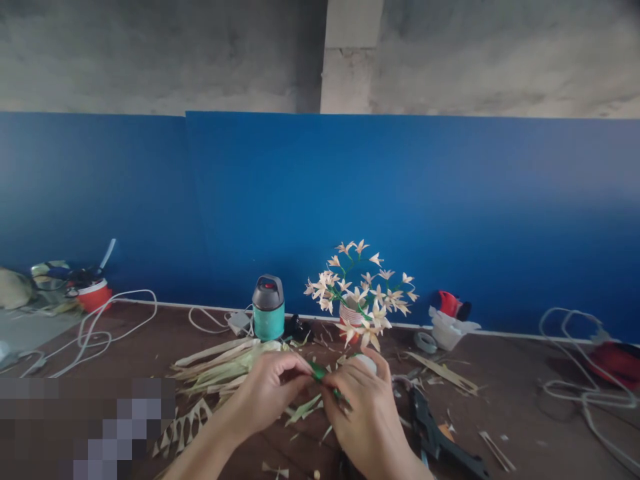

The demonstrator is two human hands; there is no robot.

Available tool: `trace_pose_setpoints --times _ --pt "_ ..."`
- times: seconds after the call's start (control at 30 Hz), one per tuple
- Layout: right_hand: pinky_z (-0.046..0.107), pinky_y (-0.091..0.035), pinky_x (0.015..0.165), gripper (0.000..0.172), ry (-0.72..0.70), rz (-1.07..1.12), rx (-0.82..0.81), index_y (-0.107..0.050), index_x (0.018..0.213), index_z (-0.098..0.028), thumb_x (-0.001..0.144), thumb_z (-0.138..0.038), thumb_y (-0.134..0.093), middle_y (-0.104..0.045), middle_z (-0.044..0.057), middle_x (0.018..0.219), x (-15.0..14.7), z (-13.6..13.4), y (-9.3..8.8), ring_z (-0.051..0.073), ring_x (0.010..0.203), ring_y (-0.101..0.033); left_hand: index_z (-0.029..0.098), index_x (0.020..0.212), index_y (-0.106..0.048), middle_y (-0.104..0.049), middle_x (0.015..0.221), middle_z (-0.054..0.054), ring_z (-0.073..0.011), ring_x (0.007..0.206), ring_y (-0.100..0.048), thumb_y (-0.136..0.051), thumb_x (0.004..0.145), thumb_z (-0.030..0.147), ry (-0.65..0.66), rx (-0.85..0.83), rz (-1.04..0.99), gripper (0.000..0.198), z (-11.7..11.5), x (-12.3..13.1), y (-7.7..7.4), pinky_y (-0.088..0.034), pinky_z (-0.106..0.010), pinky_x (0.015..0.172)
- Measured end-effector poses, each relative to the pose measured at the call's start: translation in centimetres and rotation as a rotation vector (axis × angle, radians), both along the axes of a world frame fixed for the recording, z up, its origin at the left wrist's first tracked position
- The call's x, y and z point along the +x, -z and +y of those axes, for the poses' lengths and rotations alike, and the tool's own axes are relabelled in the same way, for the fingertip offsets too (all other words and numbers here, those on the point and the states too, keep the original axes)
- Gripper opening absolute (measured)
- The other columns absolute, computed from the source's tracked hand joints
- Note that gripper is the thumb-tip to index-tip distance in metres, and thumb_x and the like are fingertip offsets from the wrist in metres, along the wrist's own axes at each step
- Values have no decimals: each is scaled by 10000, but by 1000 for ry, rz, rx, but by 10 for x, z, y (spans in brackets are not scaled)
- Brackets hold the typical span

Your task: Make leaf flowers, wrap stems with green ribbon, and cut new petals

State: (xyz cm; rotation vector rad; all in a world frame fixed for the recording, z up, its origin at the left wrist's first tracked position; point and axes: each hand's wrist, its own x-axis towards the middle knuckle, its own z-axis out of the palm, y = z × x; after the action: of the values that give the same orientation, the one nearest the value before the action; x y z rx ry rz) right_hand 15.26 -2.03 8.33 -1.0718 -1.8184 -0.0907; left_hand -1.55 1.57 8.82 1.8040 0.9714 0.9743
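Observation:
A small piece of green strip [319,371], perhaps tape, is pinched between the fingertips of both hands. My left hand [267,390] closes on it from the left with thumb and forefinger. From the other side my right hand [363,403] grips it with bent fingers, and a bit of green shows below them. Whether a thin stem lies inside the strip I cannot tell. Just beyond the hands, pale husk flowers [379,313] on green stems stand in a red and white cup [351,310]. A pile of dried husks [220,367] lies behind my left hand.
A teal jug [269,321] stands at the back, near white cables [95,333]. To the right are a tape roll [425,343], a white container [449,330] and a black tool [443,437], likely a glue gun. Cut husk scraps [186,427] litter the brown table below a blue panel [300,193].

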Motion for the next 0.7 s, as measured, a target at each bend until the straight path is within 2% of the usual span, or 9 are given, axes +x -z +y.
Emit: trace_pose_setpoints --times 0.13,0.23,0.3,0.37,0.5,0.6,0.7 --pt "407 -312 922 100 -107 57 -366 -642 622 -204 689 -134 -618 -629 -16 636 7 -1 -5 159 686 -574 146 647 -691 -665 608 -32 -135 535 -592 -676 705 252 20 -75 -59 123 2 -2 -2 -463 -227 514" --pt "335 -415 762 27 -171 209 -677 -682 654 -187 661 -191 -657 -643 23 696 11 1 -7 190 757 -571 141 613 -665 -608 527 -2 -97 394 -526 -717 663 317 26 -208 -102 190 0 -1 0 -396 -196 389" --pt "270 -414 616 45 -236 351 -882 -688 663 -168 638 -202 -672 -638 22 670 13 2 -9 159 671 -554 137 604 -651 -556 466 24 -57 306 -432 -737 639 355 28 -282 -111 237 -2 0 1 -305 -171 318" --pt "231 -369 529 78 -338 483 -1031 -681 657 -152 629 -224 -687 -628 9 608 13 2 -11 114 565 -508 133 608 -645 -530 437 36 -31 275 -363 -755 615 384 26 -317 -123 274 -4 0 1 -238 -158 288" --pt "203 -329 511 226 -543 623 -1120 -675 652 -125 616 -334 -754 -645 20 602 14 2 -17 70 520 -470 132 628 -635 -560 453 29 -17 270 -332 -768 598 421 45 -350 -136 319 -4 0 1 -205 -150 270" --pt "192 -323 498 322 -608 682 -1180 -668 653 -110 582 -398 -795 -656 34 612 14 2 -18 60 507 -475 136 625 -618 -561 447 35 -16 260 -326 -775 583 443 73 -383 -150 347 -3 1 0 -197 -151 262" --pt "189 -338 495 347 -654 754 -1216 -655 668 -116 553 -398 -820 -667 37 619 15 2 -15 68 509 -514 143 605 -590 -515 412 57 -14 251 -301 -777 560 476 116 -406 -194 384 -4 1 0 -172 -157 262"
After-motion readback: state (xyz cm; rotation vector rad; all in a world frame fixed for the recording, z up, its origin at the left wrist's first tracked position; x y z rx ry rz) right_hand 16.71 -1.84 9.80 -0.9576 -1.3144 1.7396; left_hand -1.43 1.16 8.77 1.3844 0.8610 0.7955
